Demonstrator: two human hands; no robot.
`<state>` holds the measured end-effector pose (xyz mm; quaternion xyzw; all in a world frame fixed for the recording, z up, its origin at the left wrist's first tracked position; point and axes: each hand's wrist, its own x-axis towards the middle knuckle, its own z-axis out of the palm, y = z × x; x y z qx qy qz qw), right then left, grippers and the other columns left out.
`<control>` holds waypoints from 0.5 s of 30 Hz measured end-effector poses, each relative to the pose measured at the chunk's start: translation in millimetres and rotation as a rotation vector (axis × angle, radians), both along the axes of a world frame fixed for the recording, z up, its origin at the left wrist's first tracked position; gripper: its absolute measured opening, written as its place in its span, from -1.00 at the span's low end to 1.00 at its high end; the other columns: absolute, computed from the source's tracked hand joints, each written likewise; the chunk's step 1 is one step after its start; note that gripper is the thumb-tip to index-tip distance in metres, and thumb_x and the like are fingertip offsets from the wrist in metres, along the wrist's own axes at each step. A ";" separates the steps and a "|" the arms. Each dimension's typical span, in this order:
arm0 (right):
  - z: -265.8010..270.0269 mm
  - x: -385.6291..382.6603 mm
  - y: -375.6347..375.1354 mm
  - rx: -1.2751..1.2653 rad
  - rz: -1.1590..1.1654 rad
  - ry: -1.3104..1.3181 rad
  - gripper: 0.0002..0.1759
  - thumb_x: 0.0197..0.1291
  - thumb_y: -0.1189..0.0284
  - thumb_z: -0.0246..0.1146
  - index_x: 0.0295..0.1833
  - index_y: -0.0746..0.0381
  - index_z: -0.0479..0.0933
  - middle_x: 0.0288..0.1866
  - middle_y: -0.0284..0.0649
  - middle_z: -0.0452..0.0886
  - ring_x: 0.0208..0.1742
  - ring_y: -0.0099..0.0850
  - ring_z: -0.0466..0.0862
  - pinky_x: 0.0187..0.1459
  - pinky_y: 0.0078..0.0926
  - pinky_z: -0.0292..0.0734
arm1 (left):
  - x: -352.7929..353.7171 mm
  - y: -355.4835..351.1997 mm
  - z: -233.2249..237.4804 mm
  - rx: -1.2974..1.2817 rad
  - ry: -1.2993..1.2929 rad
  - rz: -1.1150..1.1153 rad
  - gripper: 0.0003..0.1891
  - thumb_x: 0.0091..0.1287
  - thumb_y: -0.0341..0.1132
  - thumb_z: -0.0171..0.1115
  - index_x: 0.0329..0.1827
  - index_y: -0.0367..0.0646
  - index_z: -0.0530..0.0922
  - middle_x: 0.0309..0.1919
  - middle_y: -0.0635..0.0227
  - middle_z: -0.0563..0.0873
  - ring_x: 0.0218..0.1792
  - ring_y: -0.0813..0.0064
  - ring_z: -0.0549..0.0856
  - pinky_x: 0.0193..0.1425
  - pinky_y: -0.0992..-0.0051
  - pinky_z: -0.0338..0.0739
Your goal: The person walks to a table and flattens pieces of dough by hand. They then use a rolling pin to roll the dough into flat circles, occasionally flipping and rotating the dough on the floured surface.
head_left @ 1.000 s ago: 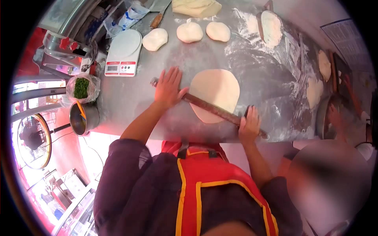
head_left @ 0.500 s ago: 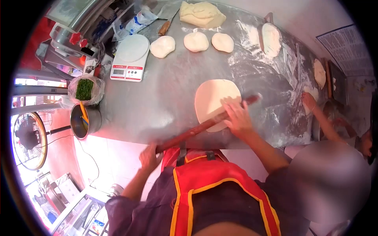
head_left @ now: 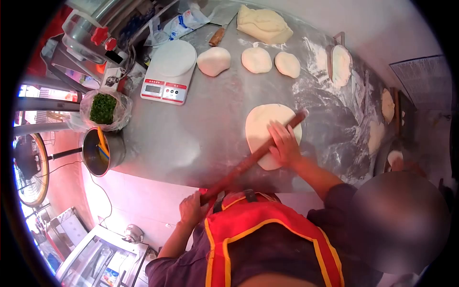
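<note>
A dark reddish wooden rolling pin (head_left: 241, 168) lies slantwise across a flattened sheet of dough (head_left: 266, 118) on the metal table. Low on the pin, beyond the table's front edge, my left hand (head_left: 191, 208) is wrapped round its end. My right hand (head_left: 287, 146) rests over the upper part of the pin, its fingers bent across it and reaching onto the dough. The palm hides part of the pin and the sheet's right side.
Behind are dough rounds (head_left: 256, 60), a large dough lump (head_left: 264, 25), a kitchen scale (head_left: 165, 90) and a wooden-handled tool (head_left: 217, 37). Chopped greens (head_left: 102, 109) and a metal pot (head_left: 114, 148) stand left. At right are floured dough pieces (head_left: 341, 66) and a co-worker's hand (head_left: 397, 164).
The rolling pin has turned steeper over the dough, and both my hands have moved with it. My view has shifted slightly. The co-worker's hand has left the dough piece at the right.
</note>
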<state>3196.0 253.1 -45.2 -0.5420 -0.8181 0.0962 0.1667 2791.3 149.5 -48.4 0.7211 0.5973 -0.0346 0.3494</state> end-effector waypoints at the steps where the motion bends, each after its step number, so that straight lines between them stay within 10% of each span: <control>1: 3.4 1.4 -6.9 -0.010 -0.008 -0.037 -0.30 0.16 0.26 0.26 0.40 0.31 0.36 0.48 0.01 0.35 0.53 -0.09 0.28 0.47 0.15 0.08 | 4.3 -0.1 8.3 -0.002 0.000 -0.030 -0.63 0.13 -0.12 0.42 -0.16 -0.09 0.48 -0.39 0.18 0.71 -0.32 0.07 0.72 -0.22 0.11 0.57; 8: -9.8 -91.3 173.9 0.215 0.009 -0.040 -0.41 0.38 0.21 0.12 0.44 0.24 0.31 0.51 -0.12 0.31 0.56 -0.19 0.21 0.50 0.12 0.05 | -29.1 42.5 17.1 0.223 0.006 0.175 -0.61 0.18 -0.16 0.43 -0.04 -0.10 0.48 -0.36 0.16 0.74 -0.32 0.05 0.72 -0.21 0.12 0.58; 15: 12.2 11.2 -4.2 -0.227 -0.041 -0.090 -0.24 0.12 0.30 0.30 0.45 0.28 0.32 0.54 -0.08 0.29 0.57 -0.14 0.25 0.48 0.13 0.10 | 15.6 -10.3 -1.1 -0.040 0.030 -0.013 -0.66 0.15 -0.11 0.38 -0.18 -0.08 0.46 -0.43 0.14 0.72 -0.35 0.00 0.73 -0.24 0.07 0.58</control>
